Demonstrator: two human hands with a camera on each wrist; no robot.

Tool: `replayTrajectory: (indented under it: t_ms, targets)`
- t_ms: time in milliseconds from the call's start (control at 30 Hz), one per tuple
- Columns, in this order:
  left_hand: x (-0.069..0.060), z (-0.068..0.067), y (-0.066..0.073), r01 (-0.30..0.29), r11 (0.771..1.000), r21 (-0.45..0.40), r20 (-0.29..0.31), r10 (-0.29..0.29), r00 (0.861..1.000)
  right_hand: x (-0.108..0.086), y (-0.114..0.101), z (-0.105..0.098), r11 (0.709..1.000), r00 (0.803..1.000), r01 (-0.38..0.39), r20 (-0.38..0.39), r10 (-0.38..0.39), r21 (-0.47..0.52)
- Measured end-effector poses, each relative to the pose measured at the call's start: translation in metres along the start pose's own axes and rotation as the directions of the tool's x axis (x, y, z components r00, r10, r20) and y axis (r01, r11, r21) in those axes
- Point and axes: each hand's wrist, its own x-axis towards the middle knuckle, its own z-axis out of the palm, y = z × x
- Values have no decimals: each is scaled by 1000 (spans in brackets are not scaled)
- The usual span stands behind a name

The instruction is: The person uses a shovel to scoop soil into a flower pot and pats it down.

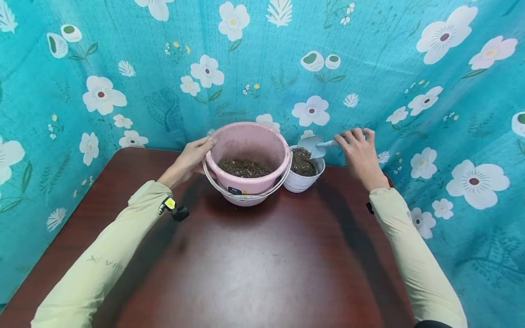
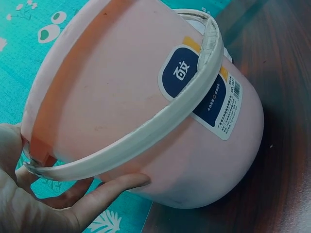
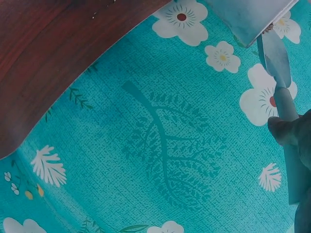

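A pink bucket (image 1: 250, 183) with a white handle (image 2: 146, 133) stands on the table, with dark soil (image 1: 243, 168) inside. My left hand (image 1: 193, 158) holds its left side near the rim; the left wrist view shows the thumb (image 2: 109, 194) pressed along the outer wall. Beside the bucket on the right is a small white pot (image 1: 301, 183), also containing dark soil (image 1: 302, 162). My right hand (image 1: 360, 157) grips the handle of a pale blue-grey trowel (image 1: 312, 145). The trowel's blade is tilted over the pot, its lower edge at the soil.
The brown tabletop (image 1: 246, 273) stretches toward me in front of both containers. A turquoise floral curtain (image 1: 156, 59) hangs close behind the table and along its sides. A few dark crumbs lie near the pot.
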Motion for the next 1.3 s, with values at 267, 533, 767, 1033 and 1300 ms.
replayTrajectory:
  t_ms: [267,533,767,1033,1300]
  targets:
    - [2,1,0,-4,1000,-21,-2,4,1000,0,5,-6,999,999,-31,-39,32,24]
    - [0,-3,-1,-4,1000,-7,1,4,1000,2,0,-9,986,992,-114,-41,120,125]
    - [3,-1,1,5,1000,-18,1,-5,1000,9,-3,-21,959,973,-230,37,227,163]
    - [2,-3,3,8,1000,-7,-9,-8,1000,15,-10,-21,923,964,-249,-18,266,295]
    - [3,-1,0,-2,1000,-23,7,2,1000,27,-25,-29,897,953,-258,-58,297,358]
